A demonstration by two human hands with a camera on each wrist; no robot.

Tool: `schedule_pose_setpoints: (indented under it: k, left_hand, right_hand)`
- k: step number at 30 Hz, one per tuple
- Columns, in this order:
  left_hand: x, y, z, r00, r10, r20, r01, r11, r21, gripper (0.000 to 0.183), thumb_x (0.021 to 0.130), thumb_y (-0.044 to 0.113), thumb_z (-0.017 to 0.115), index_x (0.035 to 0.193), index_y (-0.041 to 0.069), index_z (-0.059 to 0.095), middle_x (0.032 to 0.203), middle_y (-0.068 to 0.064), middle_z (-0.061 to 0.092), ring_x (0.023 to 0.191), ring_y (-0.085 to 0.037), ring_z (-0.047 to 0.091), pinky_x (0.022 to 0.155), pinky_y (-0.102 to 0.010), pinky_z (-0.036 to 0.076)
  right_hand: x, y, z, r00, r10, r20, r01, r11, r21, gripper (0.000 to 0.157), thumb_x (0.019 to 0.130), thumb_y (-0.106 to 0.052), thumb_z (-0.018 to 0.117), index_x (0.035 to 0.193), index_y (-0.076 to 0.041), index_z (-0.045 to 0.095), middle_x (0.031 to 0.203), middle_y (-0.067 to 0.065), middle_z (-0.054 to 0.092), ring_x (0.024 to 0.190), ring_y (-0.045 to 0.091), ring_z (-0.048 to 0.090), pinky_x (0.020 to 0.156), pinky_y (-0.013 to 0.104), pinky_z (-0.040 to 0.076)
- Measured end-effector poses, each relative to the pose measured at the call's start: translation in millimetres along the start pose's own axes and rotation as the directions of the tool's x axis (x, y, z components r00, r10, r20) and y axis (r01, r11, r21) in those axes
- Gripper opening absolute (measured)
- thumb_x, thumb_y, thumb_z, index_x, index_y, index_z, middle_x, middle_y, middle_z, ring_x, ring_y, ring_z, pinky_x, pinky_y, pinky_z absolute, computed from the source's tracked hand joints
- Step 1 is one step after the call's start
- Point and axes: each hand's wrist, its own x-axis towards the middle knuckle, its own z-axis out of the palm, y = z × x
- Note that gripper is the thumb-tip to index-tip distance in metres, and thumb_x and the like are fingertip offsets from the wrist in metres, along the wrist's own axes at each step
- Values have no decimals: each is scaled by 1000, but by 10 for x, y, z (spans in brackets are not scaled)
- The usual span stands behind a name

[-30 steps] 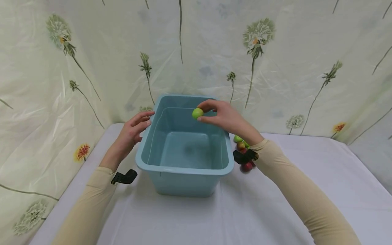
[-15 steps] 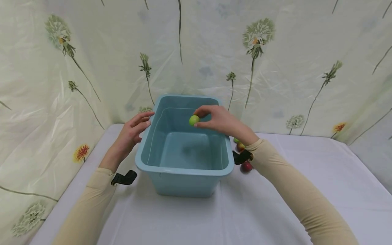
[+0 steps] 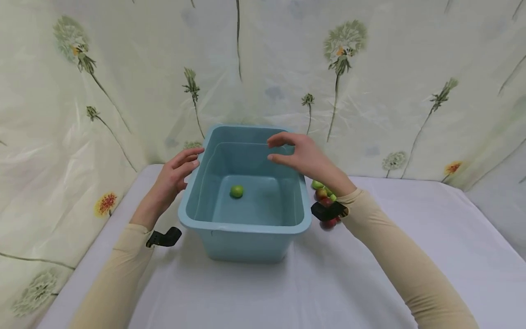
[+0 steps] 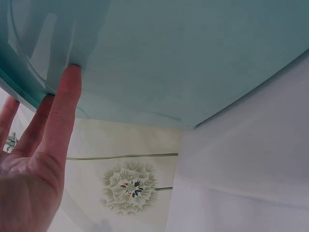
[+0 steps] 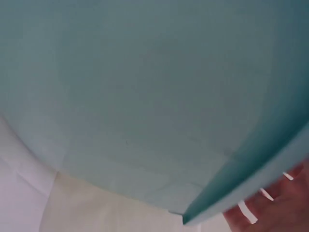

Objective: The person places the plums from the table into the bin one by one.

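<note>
Small, round green fruit [image 3: 236, 191] — alone on the blue tub's [image 3: 246, 246] floor, left of centre.

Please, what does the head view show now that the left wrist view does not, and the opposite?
Only the head view: the green fruit inside the blue tub, the right hand over the tub, holding nothing, and red and green fruits beside it, partly hidden by the right arm.
Only the left wrist view: the outer left wall seen close, down to the table.
Both: the tub, the left hand, the white tablecloth and the flowered backdrop.
</note>
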Motion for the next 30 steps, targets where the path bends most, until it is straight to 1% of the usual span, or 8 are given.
schedule_pose_setpoints:
  k: [2, 6, 12, 15, 21, 30]
  left_hand:
    - [-14, 0, -10, 1000, -3, -3, 3, 1000, 9, 48, 99, 38, 56, 143, 21, 49, 141, -8, 48, 113, -25, 57, 78, -35, 56]
    - [-26, -9, -10, 1000, -6, -2, 6, 1000, 10, 48, 99, 38, 56, 143, 20, 49, 141, -9, 47, 112, -25, 58, 79, -35, 56]
    - [3, 3, 1, 1000, 1, 5, -1, 1000, -2, 48, 100, 37, 56, 143, 20, 49, 141, -9, 48, 109, -24, 60, 78, -34, 56]
    - [6, 5, -2, 1000, 3, 1, -3, 1000, 1, 48, 100, 38, 55, 144, 19, 48, 141, -9, 48, 109, -24, 60, 78, -35, 56]
    - [-8, -14, -5, 1000, -1, -6, 1, 1000, 3, 49, 99, 39, 55, 144, 20, 48, 141, -9, 47, 110, -24, 60, 79, -35, 56]
    - [0, -12, -4, 1000, 3, -5, -3, 1000, 7, 49, 99, 39, 55, 144, 20, 48, 141, -9, 48, 111, -25, 59, 79, -35, 56]
  right_hand:
    - [-36, 8, -30, 1000, 11, -25, -11, 1000, 4, 40, 91, -31, 72, 127, -16, 64, 120, -1, 65, 114, 15, 57, 102, 44, 39]
    - [-145, 55, -91, 997, 53, -64, -52, 999, 16, 42, 92, -34, 71, 128, -15, 63, 124, 0, 64, 117, 17, 55, 105, 44, 36]
    - [-297, 216, -178, 988, 85, -131, -80, 996, 43, 43, 92, -34, 71, 128, -13, 62, 124, 1, 63, 117, 22, 56, 103, 46, 38]
    - [-364, 302, -196, 985, 87, -150, -80, 995, 55, 41, 92, -34, 71, 127, -14, 63, 123, 1, 64, 116, 20, 56, 102, 48, 38]
    - [-492, 434, -215, 980, 111, -167, -102, 993, 64, 39, 92, -30, 70, 127, -13, 63, 123, 4, 64, 116, 22, 56, 101, 50, 39]
    - [-656, 577, -252, 973, 153, -172, -144, 988, 60, 41, 94, -32, 69, 128, -12, 62, 124, 8, 64, 117, 25, 56, 101, 51, 39]
